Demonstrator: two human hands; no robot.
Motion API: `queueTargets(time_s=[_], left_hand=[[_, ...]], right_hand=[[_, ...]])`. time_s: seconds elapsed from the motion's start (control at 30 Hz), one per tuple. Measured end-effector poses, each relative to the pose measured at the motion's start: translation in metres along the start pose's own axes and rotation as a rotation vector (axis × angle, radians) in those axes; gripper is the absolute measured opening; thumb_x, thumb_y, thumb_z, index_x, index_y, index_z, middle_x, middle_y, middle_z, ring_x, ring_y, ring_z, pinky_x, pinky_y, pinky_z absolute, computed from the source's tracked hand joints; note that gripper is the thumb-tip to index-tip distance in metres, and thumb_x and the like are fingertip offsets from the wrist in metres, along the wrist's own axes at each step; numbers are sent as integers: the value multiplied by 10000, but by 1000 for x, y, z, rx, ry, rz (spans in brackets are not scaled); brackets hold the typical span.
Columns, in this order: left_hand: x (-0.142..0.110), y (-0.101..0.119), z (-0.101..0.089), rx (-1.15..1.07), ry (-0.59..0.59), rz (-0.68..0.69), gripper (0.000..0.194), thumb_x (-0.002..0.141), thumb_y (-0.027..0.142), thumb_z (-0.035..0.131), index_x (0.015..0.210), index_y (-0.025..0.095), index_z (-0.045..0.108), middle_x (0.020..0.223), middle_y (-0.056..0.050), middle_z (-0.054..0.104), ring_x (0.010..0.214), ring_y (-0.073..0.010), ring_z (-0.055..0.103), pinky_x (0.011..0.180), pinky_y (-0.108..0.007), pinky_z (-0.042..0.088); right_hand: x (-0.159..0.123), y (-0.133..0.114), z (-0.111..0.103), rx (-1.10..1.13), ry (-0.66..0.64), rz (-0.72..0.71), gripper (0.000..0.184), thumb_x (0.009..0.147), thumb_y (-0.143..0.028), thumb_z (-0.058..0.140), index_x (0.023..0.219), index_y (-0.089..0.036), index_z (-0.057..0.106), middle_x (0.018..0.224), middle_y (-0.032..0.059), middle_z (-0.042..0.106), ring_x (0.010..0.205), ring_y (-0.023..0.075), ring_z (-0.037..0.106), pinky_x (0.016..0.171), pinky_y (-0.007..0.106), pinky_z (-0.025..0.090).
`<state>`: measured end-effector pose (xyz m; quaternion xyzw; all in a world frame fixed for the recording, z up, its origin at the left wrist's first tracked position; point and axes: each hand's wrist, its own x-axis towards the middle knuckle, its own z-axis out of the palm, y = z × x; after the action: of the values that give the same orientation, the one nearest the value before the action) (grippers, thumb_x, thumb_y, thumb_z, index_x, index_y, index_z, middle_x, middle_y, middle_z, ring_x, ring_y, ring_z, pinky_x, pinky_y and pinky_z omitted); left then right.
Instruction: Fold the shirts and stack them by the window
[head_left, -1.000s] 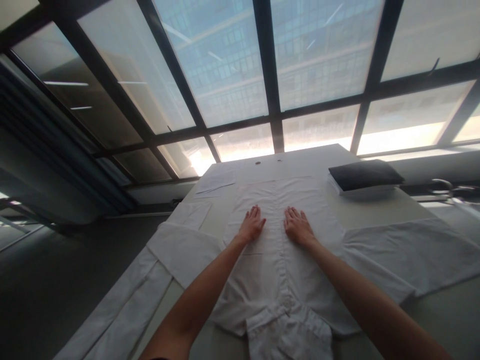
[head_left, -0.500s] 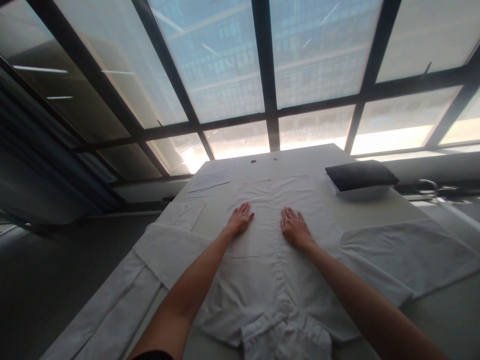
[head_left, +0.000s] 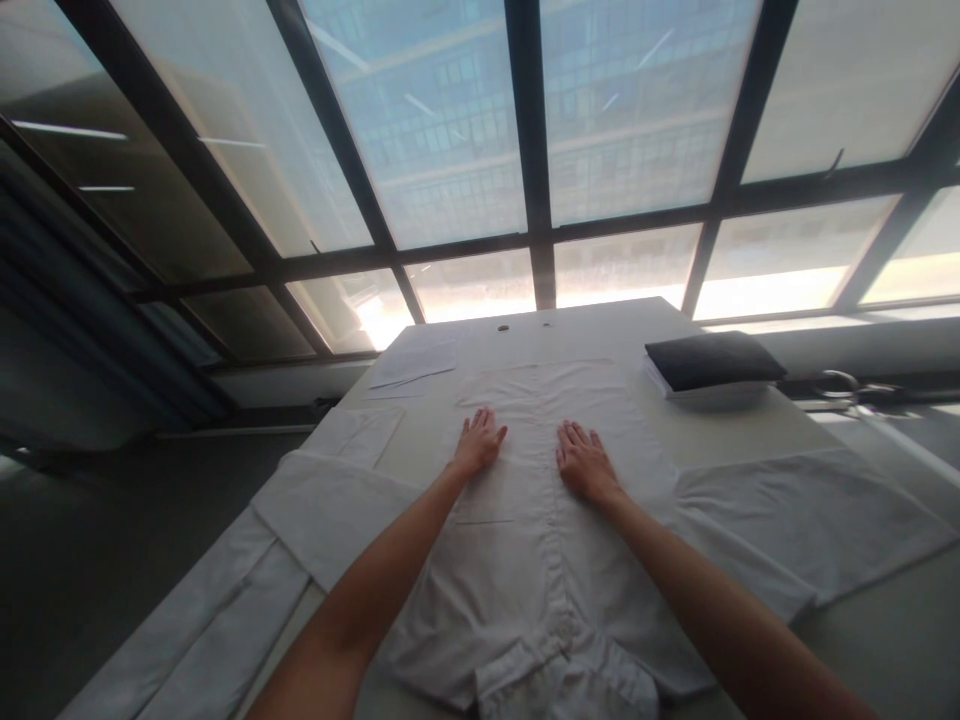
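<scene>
A white long-sleeved shirt [head_left: 510, 570] lies spread over the table, its collar [head_left: 562, 680] at the near edge and its sleeves stretched out to both sides. My left hand [head_left: 480, 442] rests flat on the cloth, left of the front seam, with its fingers extended. On the other side of that seam, my right hand [head_left: 586, 462] lies flat too, fingers stretched away from me. Neither hand grasps anything. Wrinkles run along the middle of the shirt and near the collar.
The white table [head_left: 600, 318] reaches toward large windows. Black folded cloth [head_left: 712, 358] sits on a white stack at the right. Sheets of paper [head_left: 412, 362] lie at the far left. More white fabric [head_left: 202, 610] lies along the left edge. A dark curtain [head_left: 75, 330] hangs left.
Both hands stay flat in nearly the same place on the shirt. The view has shifted slightly, so the table and the black cloth appear a little lower and further left.
</scene>
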<state>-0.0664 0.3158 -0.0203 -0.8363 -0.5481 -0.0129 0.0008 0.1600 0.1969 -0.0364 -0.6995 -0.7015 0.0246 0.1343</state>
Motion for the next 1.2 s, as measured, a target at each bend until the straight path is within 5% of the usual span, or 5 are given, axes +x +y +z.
queueTargets(time_s=[0.23,0.63,0.87,1.0,1.2], left_hand=[[-31,61,14,-54,25,243,665,1025,538,233,1584,178,242,1646,-94,229,1528,-248,163,1223,-499,174],[-65,66,13,-64,63,273,670,1027,549,231,1583,175,250,1649,-91,215,1526,-252,172,1225,-494,167],[-66,65,8,-36,41,283,560,1039,324,224,1578,179,270,1648,-72,225,1529,-229,158,1225,-474,172],[-67,66,5,-28,34,268,567,1030,301,223,1576,156,269,1645,-67,231,1527,-222,165,1232,-468,168],[-67,66,7,-13,19,257,574,1025,304,235,1582,164,250,1651,-52,211,1530,-216,153,1239,-466,168]], right_hand=[[2,-1,-3,-3,-32,4,597,1001,-319,281,1558,-108,324,1633,102,259,1507,231,209,1214,470,116],[-34,-13,-5,-15,-10,-2,583,1033,-351,251,1562,-116,319,1635,136,236,1518,255,173,1209,511,100],[-11,-33,1,66,-58,-211,591,1043,-379,206,1578,-139,277,1637,96,251,1514,205,191,1217,445,128],[13,-2,-3,19,-61,-139,619,1042,-444,203,1560,-126,319,1636,113,254,1513,220,191,1213,452,128],[40,82,-13,-81,-89,99,630,1024,-421,239,1569,-109,287,1646,110,224,1510,243,195,1210,482,139]])
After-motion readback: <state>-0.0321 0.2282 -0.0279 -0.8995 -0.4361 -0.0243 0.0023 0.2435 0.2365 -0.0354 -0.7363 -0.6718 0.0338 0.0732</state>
